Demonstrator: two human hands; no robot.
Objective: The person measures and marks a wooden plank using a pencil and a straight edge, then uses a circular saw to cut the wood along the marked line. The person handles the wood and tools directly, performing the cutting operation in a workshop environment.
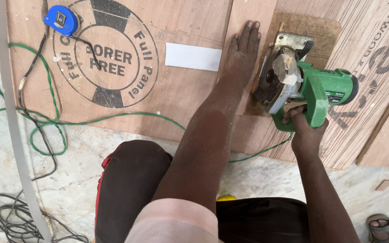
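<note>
Pale stone floor (266, 180) carries large plywood sheets (181, 94), seen from the head camera looking down. On them lies a narrower wood strip (248, 126), and the left hand (244, 51) presses flat on it, fingers stretched out and holding nothing. Just to its right, the right hand (305, 130) is clenched around the handle of a green circular saw (307, 87) standing on a small brown board (316, 31). A blue tape measure (61, 19) and a green cable (46, 121) lie well to the left.

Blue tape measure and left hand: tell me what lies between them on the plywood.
In the head view, a white paper strip lies on the plywood sheet between the blue tape measure and the left hand.
</note>
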